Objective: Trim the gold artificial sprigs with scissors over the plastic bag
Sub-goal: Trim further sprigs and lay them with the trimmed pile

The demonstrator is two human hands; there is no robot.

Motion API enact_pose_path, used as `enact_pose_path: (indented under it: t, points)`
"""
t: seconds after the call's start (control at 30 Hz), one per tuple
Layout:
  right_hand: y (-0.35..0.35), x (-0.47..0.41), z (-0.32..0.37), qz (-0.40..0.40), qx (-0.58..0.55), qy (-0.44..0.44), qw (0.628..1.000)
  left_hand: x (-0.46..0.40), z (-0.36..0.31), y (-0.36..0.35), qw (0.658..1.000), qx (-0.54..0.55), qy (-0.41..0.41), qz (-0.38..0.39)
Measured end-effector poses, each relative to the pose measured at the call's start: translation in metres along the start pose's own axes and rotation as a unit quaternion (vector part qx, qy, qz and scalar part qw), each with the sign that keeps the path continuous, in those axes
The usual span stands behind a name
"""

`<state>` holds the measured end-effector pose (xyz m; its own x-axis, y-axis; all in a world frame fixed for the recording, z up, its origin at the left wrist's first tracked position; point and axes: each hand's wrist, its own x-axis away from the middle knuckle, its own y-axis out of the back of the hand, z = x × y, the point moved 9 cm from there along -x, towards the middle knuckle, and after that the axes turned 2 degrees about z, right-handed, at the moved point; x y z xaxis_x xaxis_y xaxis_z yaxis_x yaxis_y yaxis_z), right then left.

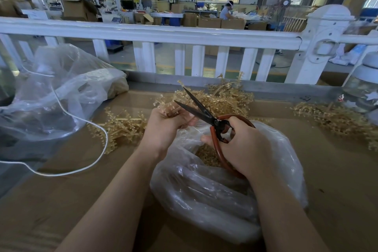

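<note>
My left hand (163,127) grips a bunch of gold sprigs (169,106) just above the clear plastic bag (204,196) on the cardboard-covered table. My right hand (243,145) holds red-handled scissors (204,112) with fingers through the loops. The dark blades stand open, pointing up and left, beside the held sprigs. Gold trimmings (208,155) lie inside the bag under my hands.
More gold sprigs lie in piles at the middle back (225,98), left (122,127) and right (335,118). A large clear bag (51,92) with a white cord (102,135) sits at left. A white railing (184,37) runs behind the table.
</note>
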<state>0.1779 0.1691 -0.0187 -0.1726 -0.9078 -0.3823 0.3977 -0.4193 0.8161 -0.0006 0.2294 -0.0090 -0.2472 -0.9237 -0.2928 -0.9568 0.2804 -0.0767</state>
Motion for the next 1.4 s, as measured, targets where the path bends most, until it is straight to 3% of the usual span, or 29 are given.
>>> enact_pose_path:
  t: [0.53, 0.77, 1.17, 1.4]
  points:
    - [-0.004, 0.001, -0.001, 0.009, -0.015, 0.002, 1.000, 0.001, -0.002, -0.004, 0.998, -0.049, -0.035, 0.010]
    - [-0.003, 0.001, 0.001, -0.002, -0.017, 0.015, 1.000, -0.002, 0.002, 0.003, 1.000, 0.008, -0.020, -0.019]
    - [-0.002, -0.002, -0.002, 0.013, 0.008, -0.012, 1.000, -0.001, -0.004, 0.002, 0.999, -0.025, -0.045, -0.011]
    - [0.001, -0.001, -0.002, -0.001, 0.027, -0.014, 1.000, -0.003, 0.004, 0.004, 1.000, 0.007, -0.012, -0.020]
